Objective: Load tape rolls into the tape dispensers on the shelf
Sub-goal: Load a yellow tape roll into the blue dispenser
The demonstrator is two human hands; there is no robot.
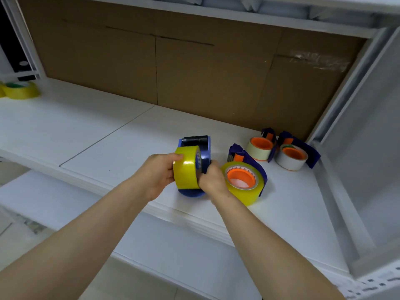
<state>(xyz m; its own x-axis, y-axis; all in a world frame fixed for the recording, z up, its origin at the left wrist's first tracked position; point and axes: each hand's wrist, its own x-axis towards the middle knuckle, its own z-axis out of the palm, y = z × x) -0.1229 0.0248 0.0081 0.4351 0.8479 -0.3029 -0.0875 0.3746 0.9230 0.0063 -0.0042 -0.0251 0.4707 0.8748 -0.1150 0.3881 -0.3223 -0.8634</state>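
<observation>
White shelf point(86, 131) boards backed by brown cardboard point(205, 72) frame the work. At centre the left hand point(157, 175) grips a yellow tape roll point(186, 169) by its outer band. The right hand point(211, 179), at the roll's 3 o'clock, curls around the blue dispenser point(204, 152). The roll looks light, rigid and glossy, so it may slip; a hold across both rims seems safest. Its core and the dispenser's hub are hidden. Three loaded dispensers point(237, 150) sit further toward 3 o'clock.

white shelf board point(65, 126) | brown cardboard back panel point(194, 68) | white metal upright point(357, 148) at right | upper shelf point(238, 17) overhead | beige floor point(140, 282)
</observation>
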